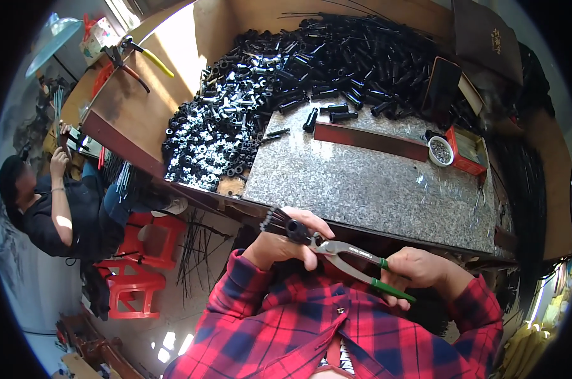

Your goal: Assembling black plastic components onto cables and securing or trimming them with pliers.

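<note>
In the head view, the grey slab's [374,196] near edge is running above my hands at centre. My right hand [412,268] is gripping one pair of pliers [341,254], lower centre, grey-jawed with two green handles; my left hand [281,247] is clasping one black tube [297,231] and several thin rods [276,221].

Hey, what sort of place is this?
Probably a small workshop: black tubular parts are heaped along a speckled worktop, the right hand holds green-handled pliers, and another person is nearby.
</note>
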### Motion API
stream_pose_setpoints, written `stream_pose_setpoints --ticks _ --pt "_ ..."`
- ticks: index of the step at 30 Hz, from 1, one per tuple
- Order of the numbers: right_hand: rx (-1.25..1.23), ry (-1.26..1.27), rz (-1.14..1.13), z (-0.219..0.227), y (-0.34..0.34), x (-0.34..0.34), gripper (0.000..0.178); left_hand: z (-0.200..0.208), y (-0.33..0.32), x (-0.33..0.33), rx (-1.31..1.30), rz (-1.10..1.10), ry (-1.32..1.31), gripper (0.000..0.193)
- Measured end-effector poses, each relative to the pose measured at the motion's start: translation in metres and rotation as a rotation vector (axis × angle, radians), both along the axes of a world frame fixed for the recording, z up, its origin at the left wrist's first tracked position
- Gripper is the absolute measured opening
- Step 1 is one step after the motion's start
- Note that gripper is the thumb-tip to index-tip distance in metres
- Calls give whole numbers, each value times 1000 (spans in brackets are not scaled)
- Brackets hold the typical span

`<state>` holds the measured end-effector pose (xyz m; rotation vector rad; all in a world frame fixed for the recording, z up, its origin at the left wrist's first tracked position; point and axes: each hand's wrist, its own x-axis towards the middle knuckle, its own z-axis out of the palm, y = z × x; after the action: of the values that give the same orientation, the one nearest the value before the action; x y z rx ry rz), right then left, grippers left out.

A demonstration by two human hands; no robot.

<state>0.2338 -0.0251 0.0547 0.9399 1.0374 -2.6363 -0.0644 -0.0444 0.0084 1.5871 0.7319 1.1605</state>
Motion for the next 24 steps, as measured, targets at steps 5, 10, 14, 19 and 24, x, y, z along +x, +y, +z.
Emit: stream_pose_setpoints --ticks 5,10,14,19,24 --pt "1321 -131 260 17 -5 -16 36 -3 -5 4 -127 107 7 63" --pt "1961 -374 184 10 -6 -14 61 -11 -8 23 -157 130 -180 62" --pt "1670 -233 272 24 2 -14 56 -11 -12 22 -191 135 -116 64" --pt "1418 -69 247 7 3 -19 46 -14 -13 21 -106 202 -110 73" --pt "1318 -113 207 -1 -1 -31 27 -14 -18 24 -139 240 -197 73"
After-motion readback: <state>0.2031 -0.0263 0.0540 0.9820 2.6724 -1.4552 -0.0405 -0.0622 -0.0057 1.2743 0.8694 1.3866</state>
